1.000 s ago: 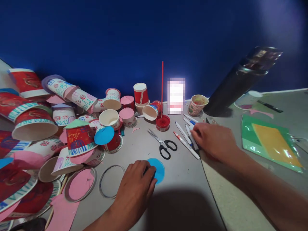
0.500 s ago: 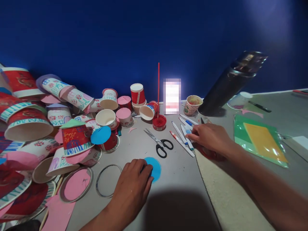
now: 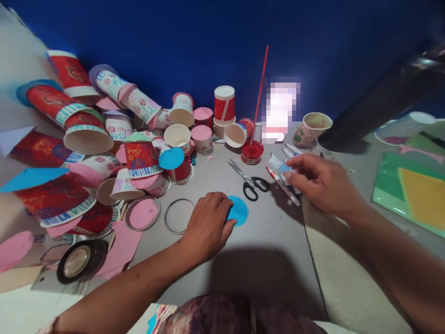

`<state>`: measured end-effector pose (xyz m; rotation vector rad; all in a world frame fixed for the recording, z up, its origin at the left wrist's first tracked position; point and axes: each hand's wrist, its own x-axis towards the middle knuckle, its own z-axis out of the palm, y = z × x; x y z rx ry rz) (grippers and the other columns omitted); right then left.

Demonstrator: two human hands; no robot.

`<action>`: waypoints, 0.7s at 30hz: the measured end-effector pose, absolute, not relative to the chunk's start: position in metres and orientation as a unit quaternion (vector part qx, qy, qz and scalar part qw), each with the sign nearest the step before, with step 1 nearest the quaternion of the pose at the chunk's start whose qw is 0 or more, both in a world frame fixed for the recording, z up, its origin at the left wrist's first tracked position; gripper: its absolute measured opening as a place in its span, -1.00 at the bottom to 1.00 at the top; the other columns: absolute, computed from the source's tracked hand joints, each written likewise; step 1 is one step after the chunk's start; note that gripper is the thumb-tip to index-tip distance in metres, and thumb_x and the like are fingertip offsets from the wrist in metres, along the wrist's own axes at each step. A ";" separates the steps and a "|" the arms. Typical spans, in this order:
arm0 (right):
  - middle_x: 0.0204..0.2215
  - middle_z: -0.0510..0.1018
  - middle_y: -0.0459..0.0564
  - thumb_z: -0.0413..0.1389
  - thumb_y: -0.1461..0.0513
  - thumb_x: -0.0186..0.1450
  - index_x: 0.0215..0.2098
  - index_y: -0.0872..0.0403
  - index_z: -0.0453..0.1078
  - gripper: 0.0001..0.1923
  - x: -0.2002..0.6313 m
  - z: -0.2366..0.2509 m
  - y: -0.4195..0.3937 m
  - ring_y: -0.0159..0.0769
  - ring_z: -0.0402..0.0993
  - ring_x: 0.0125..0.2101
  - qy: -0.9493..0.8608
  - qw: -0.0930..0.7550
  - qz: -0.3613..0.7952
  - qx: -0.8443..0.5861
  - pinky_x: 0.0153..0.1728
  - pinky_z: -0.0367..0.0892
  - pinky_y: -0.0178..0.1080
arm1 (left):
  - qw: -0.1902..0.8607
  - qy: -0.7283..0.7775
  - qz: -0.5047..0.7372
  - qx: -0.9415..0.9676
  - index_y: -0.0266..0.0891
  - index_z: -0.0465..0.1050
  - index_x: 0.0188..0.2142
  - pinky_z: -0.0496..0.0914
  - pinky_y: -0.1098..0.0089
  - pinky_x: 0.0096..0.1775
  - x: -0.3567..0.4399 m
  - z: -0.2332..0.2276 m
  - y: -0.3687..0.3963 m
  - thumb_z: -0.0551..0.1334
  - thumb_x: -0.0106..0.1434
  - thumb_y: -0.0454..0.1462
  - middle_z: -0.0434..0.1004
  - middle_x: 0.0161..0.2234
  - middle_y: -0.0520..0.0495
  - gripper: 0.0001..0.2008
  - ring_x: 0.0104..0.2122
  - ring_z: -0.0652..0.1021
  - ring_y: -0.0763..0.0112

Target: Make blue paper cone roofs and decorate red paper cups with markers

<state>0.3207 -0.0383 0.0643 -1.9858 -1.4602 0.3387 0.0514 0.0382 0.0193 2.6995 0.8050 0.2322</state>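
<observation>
My left hand (image 3: 207, 226) rests palm down on a blue paper circle (image 3: 239, 211) on the grey table, fingers pressing its left edge. My right hand (image 3: 321, 182) is raised slightly above the table and pinches a white marker with a blue band (image 3: 278, 163) by its right end. Below it lie other white markers (image 3: 285, 186), side by side. Black-handled scissors (image 3: 251, 181) lie between the two hands, blades pointing away to the left.
A heap of decorated paper cups (image 3: 139, 160) with pink and blue paper circles fills the left. A thin ring (image 3: 178, 216) and a pink-filled ring (image 3: 143, 213) lie left of my hand. A red paint lid (image 3: 252, 152) with stick, a black tube (image 3: 378, 104), coloured paper sheets (image 3: 413, 190) and a tape roll (image 3: 80, 260) surround.
My right hand has lifted a white marker off the row. My head has moved back and tilted down. The left hand stays on the blue circle.
</observation>
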 end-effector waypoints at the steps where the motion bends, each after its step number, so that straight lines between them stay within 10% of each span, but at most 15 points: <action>1: -0.49 0.50 -0.08 0.14 0.11 0.30 -0.17 0.00 0.49 -0.80 0.312 0.062 -0.040 -0.32 0.35 -0.54 -0.569 0.329 0.148 -0.739 -0.49 0.22 -0.25 | 0.157 0.281 0.077 0.944 -0.27 0.41 0.02 0.36 0.07 -0.02 0.052 0.020 0.038 0.25 0.32 -0.24 0.45 0.03 -0.23 -0.71 -0.03 0.43 0.06; 21: -0.34 0.62 0.06 0.08 0.16 0.42 -0.17 0.07 0.48 -0.81 0.257 0.022 -0.038 -0.17 0.53 -0.31 -0.776 0.249 0.077 -0.575 -0.24 0.35 -0.19 | 0.141 0.273 0.065 0.949 -0.23 0.46 -0.04 0.29 0.07 -0.06 0.052 0.019 0.038 0.27 0.32 -0.19 0.46 0.02 -0.21 -0.74 0.00 0.43 0.06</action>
